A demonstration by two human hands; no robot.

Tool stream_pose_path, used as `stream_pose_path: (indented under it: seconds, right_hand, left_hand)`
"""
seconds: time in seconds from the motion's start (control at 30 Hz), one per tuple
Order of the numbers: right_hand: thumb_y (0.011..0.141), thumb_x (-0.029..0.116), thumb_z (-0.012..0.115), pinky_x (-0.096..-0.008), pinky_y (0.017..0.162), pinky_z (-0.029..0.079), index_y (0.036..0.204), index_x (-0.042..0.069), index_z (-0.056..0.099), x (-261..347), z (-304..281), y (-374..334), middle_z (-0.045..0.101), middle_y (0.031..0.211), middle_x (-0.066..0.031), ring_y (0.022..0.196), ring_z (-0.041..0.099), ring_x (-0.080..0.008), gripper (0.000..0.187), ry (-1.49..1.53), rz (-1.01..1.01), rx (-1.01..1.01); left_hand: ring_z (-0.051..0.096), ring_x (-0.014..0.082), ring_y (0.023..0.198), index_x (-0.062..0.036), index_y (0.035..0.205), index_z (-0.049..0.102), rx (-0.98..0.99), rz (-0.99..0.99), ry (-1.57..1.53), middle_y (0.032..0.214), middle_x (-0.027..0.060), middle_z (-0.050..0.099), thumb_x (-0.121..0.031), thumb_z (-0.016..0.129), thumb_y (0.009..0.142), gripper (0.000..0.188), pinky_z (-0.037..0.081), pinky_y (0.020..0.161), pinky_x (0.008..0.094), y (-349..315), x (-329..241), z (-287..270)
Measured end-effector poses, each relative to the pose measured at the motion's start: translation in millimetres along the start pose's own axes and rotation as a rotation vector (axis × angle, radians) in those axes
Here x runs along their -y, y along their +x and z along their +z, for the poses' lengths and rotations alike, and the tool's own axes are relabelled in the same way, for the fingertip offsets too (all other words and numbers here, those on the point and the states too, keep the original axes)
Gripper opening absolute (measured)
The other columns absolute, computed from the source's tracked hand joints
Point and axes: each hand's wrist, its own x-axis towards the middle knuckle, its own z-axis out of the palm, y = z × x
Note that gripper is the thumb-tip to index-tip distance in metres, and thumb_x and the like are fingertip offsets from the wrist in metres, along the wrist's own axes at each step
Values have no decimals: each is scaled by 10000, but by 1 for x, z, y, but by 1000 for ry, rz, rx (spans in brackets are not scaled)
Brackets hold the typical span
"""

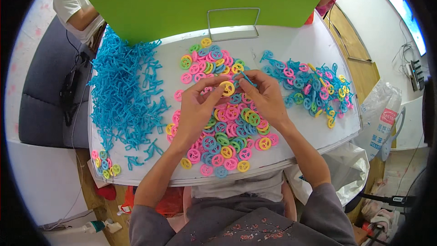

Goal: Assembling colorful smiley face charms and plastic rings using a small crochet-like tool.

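My left hand [195,105] pinches a small yellow spoked plastic wheel [227,89] between thumb and fingers. Close beside it, my right hand [267,99] grips a thin blue plastic piece [247,79] whose end points up and left. Whether the blue piece touches the wheel is hard to make out. Both hands hover over a heap of pink, blue, green and yellow wheels [221,139] in the middle of the white table [170,70]. On the left lies a large heap of blue forked pieces [119,89]. To the right, blue pieces with wheels on them [314,85] form another pile.
A green board [195,0] stands across the far side, with a metal wire frame [233,23] before it. A few wheels [105,164] lie at the near left corner. White plastic bags [348,166] hang by the right edge. People sit beyond both far corners.
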Motion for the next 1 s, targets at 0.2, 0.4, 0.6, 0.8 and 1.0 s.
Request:
stream_pose_path:
  seconds: [0.2, 0.4, 0.6, 0.8, 1.0]
  right_hand:
    - [902, 129, 623, -180, 601, 453, 1063, 9, 608, 2, 1, -3, 633, 896, -9, 746, 567, -40, 201, -34, 54, 8]
    - [862, 171, 676, -210, 593, 454, 1065, -3, 643, -1, 2, -1, 631, 860, -6, 690, 542, -49, 269, -142, 35, -14]
    - [826, 218, 717, -228, 673, 481, 1060, -46, 636, -4, -1, -1, 659, 964, -78, 775, 604, -93, 362, -51, -15, -39]
    - [793, 252, 744, -225, 628, 456, 1032, -31, 654, 10, -6, -3, 653, 856, -54, 720, 565, -69, 381, -105, 30, -56]
    - [801, 212, 732, -226, 617, 445, 989, -24, 661, 0, 3, -3, 641, 803, -28, 702, 546, -63, 310, -106, -26, -14]
  left_hand:
    - [645, 173, 914, 41, 1133, 595, -8, 54, 53, 1077, 118, 630, -81, 562, 923, 245, 553, 802, 287, 0, 0, 3]
    - [653, 188, 895, 49, 1111, 578, -100, 141, 234, 1061, 111, 629, -54, 552, 925, 214, 548, 791, 289, 1, 1, 2]
    - [647, 191, 918, 52, 1119, 562, -67, 222, 300, 1069, 114, 621, -18, 550, 916, 215, 549, 807, 290, -3, 6, 9]
    - [622, 176, 976, 45, 1113, 559, -24, 174, 284, 1090, 125, 622, -32, 552, 918, 210, 547, 818, 290, -8, 1, 17]
    - [620, 177, 966, 40, 1070, 555, -42, 113, 177, 1099, 139, 624, -46, 568, 912, 181, 541, 829, 301, -5, 7, 8]
